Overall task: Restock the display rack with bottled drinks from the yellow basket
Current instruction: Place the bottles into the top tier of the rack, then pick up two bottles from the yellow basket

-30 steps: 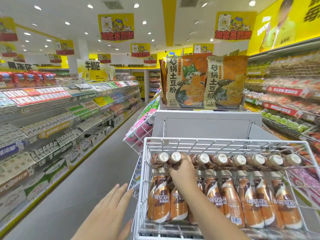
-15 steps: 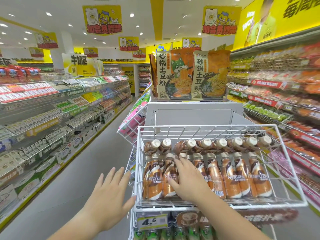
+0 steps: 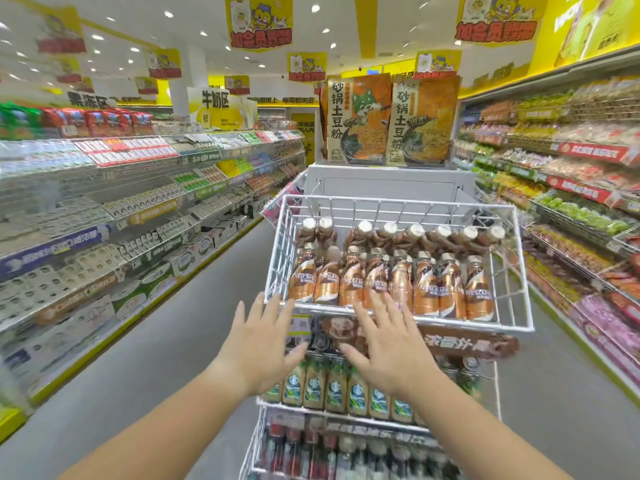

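A white wire display rack (image 3: pixel 519 271) stands in front of me with several tiers. Its top tier holds two rows of brown Nescafe coffee bottles (image 3: pixel 426 289), standing upright. A lower tier carries green-labelled bottles (image 3: pixel 336 389), and darker bottles (image 3: pixel 311 448) fill the tier under that. My left hand (image 3: pixel 258 348) hovers open, fingers spread, just below the top tier's front left corner. My right hand (image 3: pixel 388 344) is also open, its fingertips at the front rail below the Nescafe bottles. Neither hand holds anything. No yellow basket is in view.
Two large orange noodle packets (image 3: pixel 388 123) stand on a white box behind the rack. Long stocked shelves (image 3: pixel 138 209) line the left of the aisle and more shelves (image 3: pixel 571 202) line the right. Grey floor (image 3: pixel 156 358) runs along the left of the rack.
My right hand has come off the Nescafe bottles and drawn back below the top tier. My left hand has risen beside it. The view has pulled back, showing lower tiers.
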### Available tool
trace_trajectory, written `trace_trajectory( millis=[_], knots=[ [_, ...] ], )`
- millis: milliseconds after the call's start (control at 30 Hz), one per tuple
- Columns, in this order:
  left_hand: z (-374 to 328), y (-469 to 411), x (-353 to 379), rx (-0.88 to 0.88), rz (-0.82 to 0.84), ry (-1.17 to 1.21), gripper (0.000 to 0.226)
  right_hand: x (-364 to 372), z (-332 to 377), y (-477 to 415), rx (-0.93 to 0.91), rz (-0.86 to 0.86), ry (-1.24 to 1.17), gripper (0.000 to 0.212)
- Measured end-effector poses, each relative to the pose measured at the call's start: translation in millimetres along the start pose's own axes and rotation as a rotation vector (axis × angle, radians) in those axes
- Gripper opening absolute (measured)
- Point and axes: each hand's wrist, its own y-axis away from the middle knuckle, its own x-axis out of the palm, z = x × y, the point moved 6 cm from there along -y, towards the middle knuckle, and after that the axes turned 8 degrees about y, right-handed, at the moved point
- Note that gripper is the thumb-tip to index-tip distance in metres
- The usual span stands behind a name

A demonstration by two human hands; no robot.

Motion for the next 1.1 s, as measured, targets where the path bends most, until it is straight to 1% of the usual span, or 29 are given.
trace_trajectory(
  millis=[133,267,367,433,533,733,833,933,1000,1100],
  knots=[
    [-44.1,38.3,32.6,-0.003,0.049,-0.003,0.099,28.4,-2.7,53.9,-0.034,-0.037,-0.02,0.083],
    [-71.2,65.8,88.6,0.01,0.111,0.017,0.098,82.5,0.2,96.6,-0.059,0.05,-0.04,0.083],
    [-80.8,82.0,153.0,0.027,0.161,0.023,0.097,145.6,7.9,127.6,-0.058,0.109,-0.074,0.083],
    [-82.9,95.3,207.5,0.037,0.206,0.045,0.095,199.3,14.8,148.5,-0.044,0.193,-0.098,0.083],
    [-83.2,119.9,298.9,0.055,0.295,0.08,0.092,285.0,29.2,179.3,-0.027,0.305,-0.116,0.088],
    [-83.9,167.2,471.0,0.152,0.406,0.076,0.086,462.0,63.1,240.4,0.03,0.44,-0.104,0.082],
    [-87.8,188.7,560.4,0.145,0.467,0.1,0.088,550.9,80.2,270.2,0.059,0.51,-0.15,0.081],
    [-99.1,213.0,652.7,0.134,0.554,0.121,0.081,641.2,98.4,310.0,0.061,0.631,-0.204,0.079],
    [-108.1,228.2,709.1,0.096,0.578,0.157,0.081,694.9,105.2,334.1,0.078,0.644,-0.222,0.079],
    [-121.6,254.1,786.6,0.021,0.611,0.166,0.088,762.8,107.8,362.4,0.099,0.693,-0.19,0.09]
  ],
)
